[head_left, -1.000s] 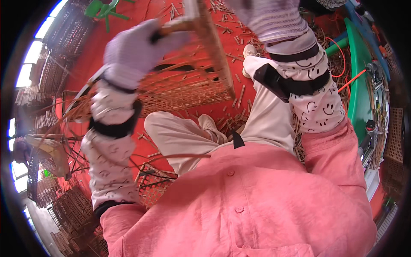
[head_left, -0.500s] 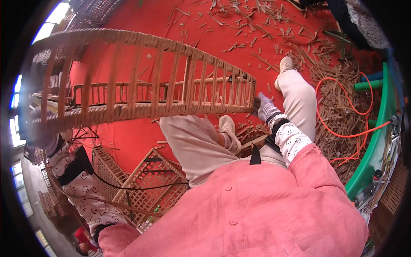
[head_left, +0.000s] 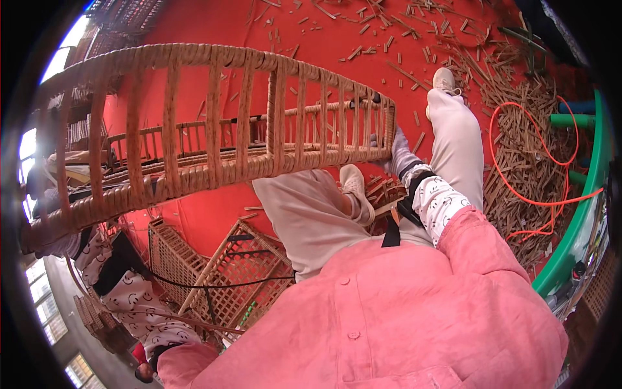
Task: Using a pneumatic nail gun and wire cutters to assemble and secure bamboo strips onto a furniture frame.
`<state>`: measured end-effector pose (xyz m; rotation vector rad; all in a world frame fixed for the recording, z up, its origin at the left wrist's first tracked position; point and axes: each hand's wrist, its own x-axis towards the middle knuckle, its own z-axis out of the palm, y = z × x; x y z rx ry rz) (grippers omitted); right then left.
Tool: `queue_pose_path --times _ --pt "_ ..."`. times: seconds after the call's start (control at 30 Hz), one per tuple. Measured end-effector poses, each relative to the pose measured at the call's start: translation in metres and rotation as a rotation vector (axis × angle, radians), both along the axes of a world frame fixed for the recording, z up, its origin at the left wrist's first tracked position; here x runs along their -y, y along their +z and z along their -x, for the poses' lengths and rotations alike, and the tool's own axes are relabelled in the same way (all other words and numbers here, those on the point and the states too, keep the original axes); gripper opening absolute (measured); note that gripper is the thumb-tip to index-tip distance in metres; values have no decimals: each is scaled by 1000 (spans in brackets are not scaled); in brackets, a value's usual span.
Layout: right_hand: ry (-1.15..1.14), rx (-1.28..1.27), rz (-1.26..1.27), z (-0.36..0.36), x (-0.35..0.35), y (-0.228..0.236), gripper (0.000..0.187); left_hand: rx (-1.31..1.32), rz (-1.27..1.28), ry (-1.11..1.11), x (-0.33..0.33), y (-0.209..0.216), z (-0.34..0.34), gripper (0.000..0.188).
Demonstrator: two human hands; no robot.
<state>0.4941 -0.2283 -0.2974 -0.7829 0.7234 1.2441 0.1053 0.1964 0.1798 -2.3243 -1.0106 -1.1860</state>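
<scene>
A long wicker frame (head_left: 217, 170) with wrapped rails and flat slats spans the view in front of me, tilted up on its side. My right hand (head_left: 403, 154), in a grey glove, grips its narrow right end; the fingertips are mostly behind the end bar. At the lower left corner of the frame, my left hand (head_left: 61, 245) holds the rail, with its fingers largely hidden and dim near the picture's rim. Patterned sleeve covers show on both forearms.
Lattice wicker pieces (head_left: 240, 275) stand at lower left, with a black cord across them. Cane offcuts (head_left: 518, 188) are heaped on the red floor (head_left: 194, 223) at right. An orange hose (head_left: 495, 155) loops beside a green curved-edged table (head_left: 583, 214). My legs (head_left: 308, 214) are below the frame.
The wicker frame's left end has come lower and nearer, along with my left hand. Its right end has shifted slightly rightward. Both hands keep their hold.
</scene>
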Motion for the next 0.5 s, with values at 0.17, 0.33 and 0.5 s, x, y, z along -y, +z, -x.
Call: queue_pose_path --times 0.17,0.33,0.5 --pt "64 25 156 -1 -4 7 55 18 29 28 6 -1 13 33" --pt "88 142 239 -5 -2 8 47 39 56 55 13 -5 25 34" --pt "-86 255 128 -37 12 -53 33 71 73 52 20 -5 23 36"
